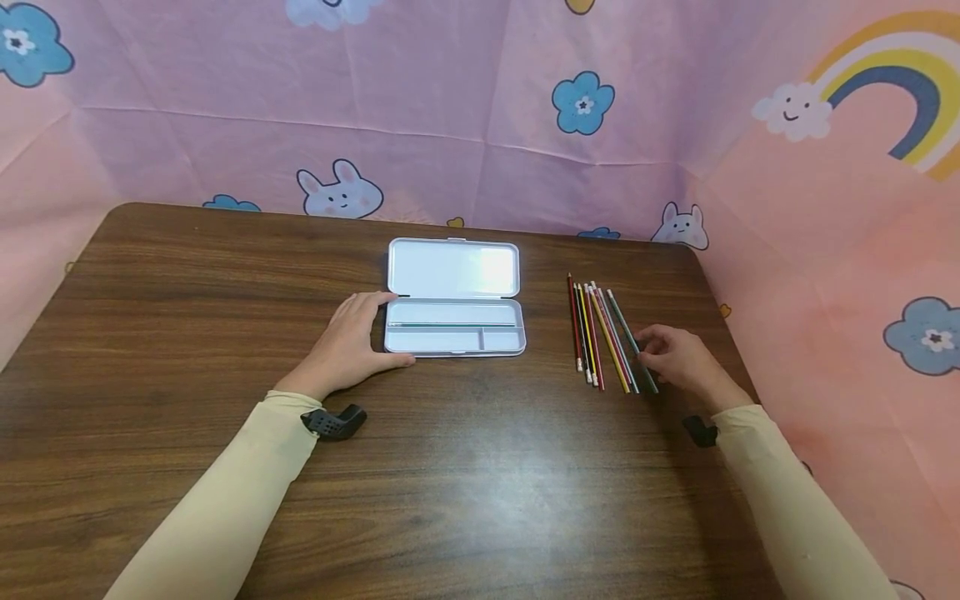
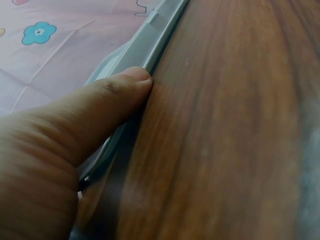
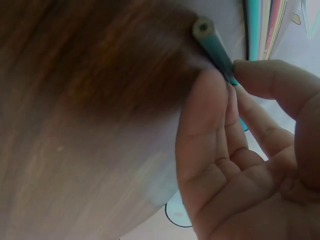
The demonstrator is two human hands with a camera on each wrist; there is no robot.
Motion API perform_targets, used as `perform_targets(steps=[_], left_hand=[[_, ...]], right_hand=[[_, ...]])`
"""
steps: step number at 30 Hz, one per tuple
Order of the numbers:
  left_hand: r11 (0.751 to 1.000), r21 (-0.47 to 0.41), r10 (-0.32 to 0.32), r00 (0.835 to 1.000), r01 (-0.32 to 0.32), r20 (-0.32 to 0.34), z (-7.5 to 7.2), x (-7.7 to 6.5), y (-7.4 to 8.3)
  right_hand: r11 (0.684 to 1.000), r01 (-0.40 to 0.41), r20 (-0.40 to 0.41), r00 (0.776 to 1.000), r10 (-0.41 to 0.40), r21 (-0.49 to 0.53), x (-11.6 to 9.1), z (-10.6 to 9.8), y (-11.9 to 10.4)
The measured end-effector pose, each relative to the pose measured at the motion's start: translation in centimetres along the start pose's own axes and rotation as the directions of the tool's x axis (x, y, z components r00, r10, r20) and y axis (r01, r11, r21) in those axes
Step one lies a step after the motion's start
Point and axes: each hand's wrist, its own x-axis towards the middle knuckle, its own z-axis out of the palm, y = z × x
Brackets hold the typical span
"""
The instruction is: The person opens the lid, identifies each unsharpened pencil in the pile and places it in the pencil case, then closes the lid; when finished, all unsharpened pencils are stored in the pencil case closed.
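Right hand (image 1: 681,360), centre right, pinched pencil (image 1: 627,327); off-centre hold risked tipping it; left hand (image 1: 339,348), centre left, gripped case (image 1: 453,312).

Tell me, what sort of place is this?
Perhaps a child's room or draped desk space, judging by the cartoon-printed cloth behind the brown table, with an open pencil case and pencils on it.

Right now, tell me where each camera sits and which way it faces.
Head: on the head, facing forward and down at the open pencil case, pencils and table; left hand, right hand and sleeves show.
Left wrist: on that wrist, facing along the case's near edge; the left thumb shows.
Right wrist: on that wrist, facing the pinched teal pencil; right thumb and fingers show.
Shared: head and right wrist both show that pencil.
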Motion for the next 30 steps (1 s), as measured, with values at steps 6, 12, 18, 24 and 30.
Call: perform_targets(steps=[6, 12, 18, 24, 30], left_hand=[[1.000, -0.002, 0.003, 1.000, -0.003, 0.000, 0.0, 0.0, 0.0], [1.000, -0.004, 0.002, 1.000, -0.002, -0.001, 0.0, -0.1, 0.1], [1.000, -0.004, -0.002, 1.000, 0.002, 0.004, -0.1, -0.1, 0.0], [1.000, -0.005, -0.007, 1.000, 0.007, 0.008, -0.1, -0.1, 0.0], [1.000, 0.002, 0.000, 1.000, 0.000, 0.007, -0.1, -0.1, -0.1]], right_hand=[[0.999, -0.006, -0.026, 1.000, 0.005, -0.050, -0.5, 0.1, 0.0], [0.996, -0.015, -0.024, 1.000, 0.013, -0.092, -1.2, 0.4, -0.1], [0.992, 0.014, -0.030, 0.999, -0.018, -0.129, -1.6, 0.6, -0.2], [0.988, 0.028, -0.069, 0.997, -0.038, -0.150, -2.0, 0.9, -0.2], [0.986, 0.027, -0.097, 0.994, -0.044, -0.166, -2.3, 1.0, -0.2]])
